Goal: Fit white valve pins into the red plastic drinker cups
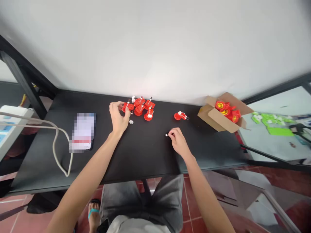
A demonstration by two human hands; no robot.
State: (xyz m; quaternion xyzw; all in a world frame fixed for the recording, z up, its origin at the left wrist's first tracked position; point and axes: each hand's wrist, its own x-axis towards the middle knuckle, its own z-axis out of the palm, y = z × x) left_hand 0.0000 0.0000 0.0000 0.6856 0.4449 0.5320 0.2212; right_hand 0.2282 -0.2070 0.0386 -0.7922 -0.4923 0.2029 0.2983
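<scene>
At the left end of a cluster of red plastic parts [139, 109], my left hand [118, 118] has its fingers closed around one red part [127, 106]. Thin white wires and small white plugs lie among these parts, with one white plug [131, 122] on the table just right of my left hand. My right hand [178, 139] pinches a small white piece [166, 135] above the table, too small to make out its kind. A separate red part with a white wire [179, 116] lies beyond my right hand, apart from the cluster.
An open cardboard box [213, 118] with red and yellow pieces stands on the right of the black table [145, 155]. On the left lie a phone [84, 132] and a looping pale cable [55, 142]. A white wall rises behind. Green pieces [274, 121] lie on a surface farther right.
</scene>
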